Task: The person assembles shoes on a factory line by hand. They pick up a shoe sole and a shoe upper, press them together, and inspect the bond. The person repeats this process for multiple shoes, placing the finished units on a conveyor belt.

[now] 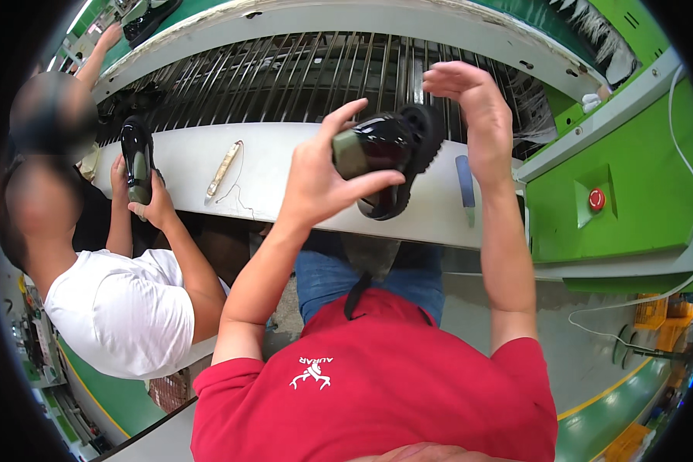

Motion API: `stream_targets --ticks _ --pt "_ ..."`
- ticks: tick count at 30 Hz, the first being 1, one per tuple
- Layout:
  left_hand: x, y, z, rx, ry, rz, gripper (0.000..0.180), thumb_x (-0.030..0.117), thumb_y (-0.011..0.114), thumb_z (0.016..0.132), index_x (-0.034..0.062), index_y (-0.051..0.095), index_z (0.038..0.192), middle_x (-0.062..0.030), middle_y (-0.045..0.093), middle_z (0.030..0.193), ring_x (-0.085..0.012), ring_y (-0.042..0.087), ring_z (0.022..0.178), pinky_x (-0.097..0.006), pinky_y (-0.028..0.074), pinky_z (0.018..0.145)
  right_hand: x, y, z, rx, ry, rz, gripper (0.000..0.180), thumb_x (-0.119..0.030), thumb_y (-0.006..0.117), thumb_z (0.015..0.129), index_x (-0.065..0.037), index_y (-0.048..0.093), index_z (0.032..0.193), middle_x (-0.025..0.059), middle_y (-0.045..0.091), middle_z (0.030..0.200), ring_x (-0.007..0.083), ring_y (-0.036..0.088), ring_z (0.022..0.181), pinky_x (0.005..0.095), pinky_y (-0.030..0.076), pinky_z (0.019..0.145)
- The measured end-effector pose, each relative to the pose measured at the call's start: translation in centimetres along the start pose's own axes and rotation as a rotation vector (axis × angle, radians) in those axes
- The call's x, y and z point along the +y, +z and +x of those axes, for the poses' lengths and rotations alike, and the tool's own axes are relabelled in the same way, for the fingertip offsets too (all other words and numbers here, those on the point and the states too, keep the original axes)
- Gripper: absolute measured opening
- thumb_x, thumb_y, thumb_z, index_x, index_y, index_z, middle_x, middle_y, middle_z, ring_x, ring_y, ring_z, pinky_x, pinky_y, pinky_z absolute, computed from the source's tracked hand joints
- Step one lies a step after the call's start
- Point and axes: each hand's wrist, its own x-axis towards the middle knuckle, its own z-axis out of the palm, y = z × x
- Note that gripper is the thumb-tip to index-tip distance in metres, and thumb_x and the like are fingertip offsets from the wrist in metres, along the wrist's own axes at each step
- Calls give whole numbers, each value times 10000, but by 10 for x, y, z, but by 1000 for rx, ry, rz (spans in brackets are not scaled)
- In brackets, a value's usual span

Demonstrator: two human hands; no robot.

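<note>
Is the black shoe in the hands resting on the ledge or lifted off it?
Lifted: the left hand holds the black shoe above the ledge.

Wearer: short-sleeved red cotton T-shirt with a small white antler-style logo print at 9 o'clock of the chest. Blue denim jeans at 12 o'clock of the shirt, a dark strap hanging over them. Forearms bare, no gloves, no watch.

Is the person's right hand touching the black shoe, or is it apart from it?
Cannot tell. In the head view the left hand grips the black shoe, while the right hand arches just beside its chunky sole; no clear gap or contact shows there.
</note>
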Motion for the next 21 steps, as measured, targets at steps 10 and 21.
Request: stream_targets --ticks 10,21 --pt "13 -27 14 -46 -29 184 630 387 957 846 -61 745 1234 -184 832 989 -252 829 917 -352 629 839 45 57 -45 102 403 267 676 -595 310 1188 -34 660 1328 51 721 1186 129 660 1088 314 517 1017" --pt "26 -34 23 -172 10 353 509 366 830 980 -52 743 1256 -198 819 945 -274 824 870 -346 616 795 59 67 -50 540 570 857 749 -641 343 1130 5 713 1215 117 772 1060 222 736 971 360 592 909"
